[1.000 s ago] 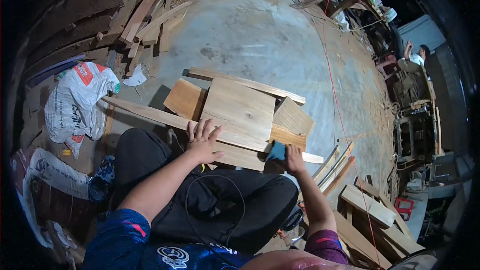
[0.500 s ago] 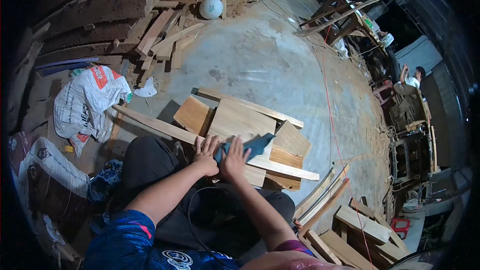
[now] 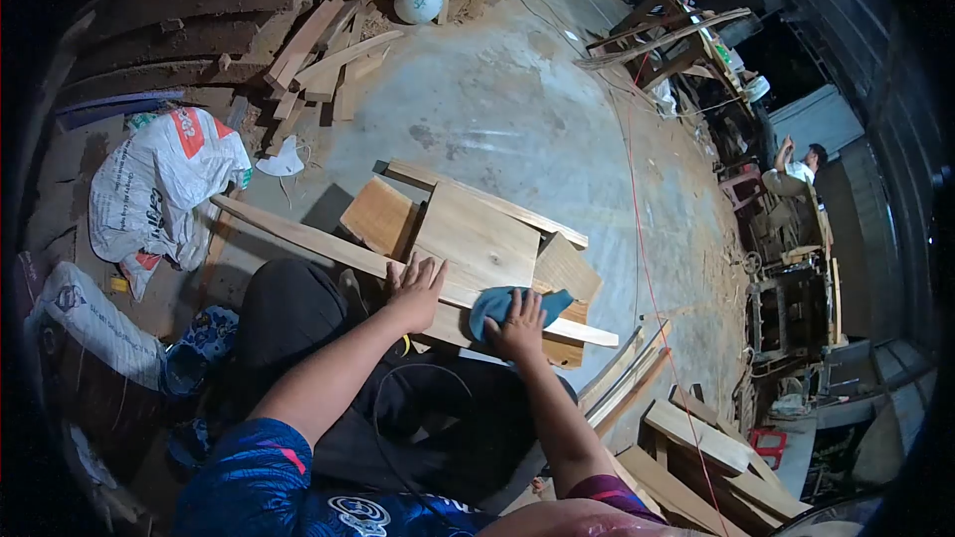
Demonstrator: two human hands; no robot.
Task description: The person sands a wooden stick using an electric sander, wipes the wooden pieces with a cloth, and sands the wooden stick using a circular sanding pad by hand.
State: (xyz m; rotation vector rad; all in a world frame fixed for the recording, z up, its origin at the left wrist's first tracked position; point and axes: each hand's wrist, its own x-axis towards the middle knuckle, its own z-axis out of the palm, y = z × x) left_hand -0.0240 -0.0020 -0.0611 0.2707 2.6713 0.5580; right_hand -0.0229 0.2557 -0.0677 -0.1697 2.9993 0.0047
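1. The left hand (image 3: 415,295) has its grip spread, fingers fanned over a long, narrow, pale wooden strip (image 3: 308,239).
2. The right hand (image 3: 517,328) has its grip spread flat over a crumpled teal cloth (image 3: 490,308), on the strip's right part.
3. The strip slants along the near side of a broad, pale, rectangular wooden board (image 3: 477,239).

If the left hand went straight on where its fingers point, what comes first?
The left hand would probably meet the wide board first, just beyond the long wooden strip under it; their height difference is unclear.
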